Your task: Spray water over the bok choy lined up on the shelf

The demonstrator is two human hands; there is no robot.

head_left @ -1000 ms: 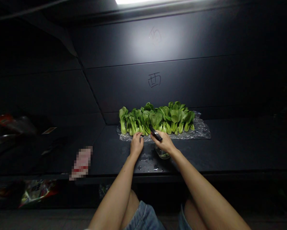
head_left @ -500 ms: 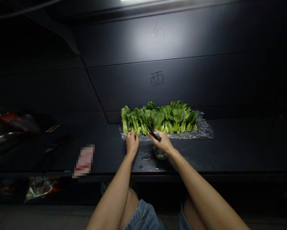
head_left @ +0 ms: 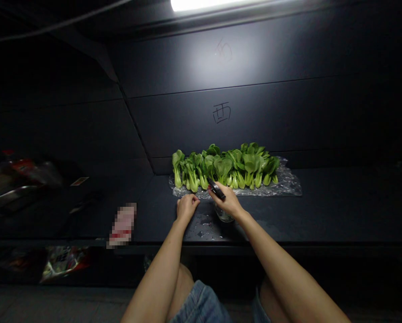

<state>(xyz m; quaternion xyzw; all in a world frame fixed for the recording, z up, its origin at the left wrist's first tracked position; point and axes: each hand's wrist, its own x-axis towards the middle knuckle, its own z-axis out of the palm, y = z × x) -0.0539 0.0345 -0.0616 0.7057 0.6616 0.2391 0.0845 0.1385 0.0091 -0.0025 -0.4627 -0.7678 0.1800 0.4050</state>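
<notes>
Just past the fingertips of the left hand (head_left: 186, 207) and the right hand (head_left: 228, 202) lies a row of bok choy (head_left: 224, 168) on crinkled plastic film (head_left: 290, 186). The left hand rests on the dark countertop (head_left: 322, 202), its fingers curled inward with nothing visible between them, their tips just short of the film. The right fingers close firmly around a small black tool (head_left: 216, 189), its tip aimed toward the leaves. Under those fingers stands a glass jar (head_left: 223, 214), and water drops (head_left: 204, 229) dot the counter nearby.
</notes>
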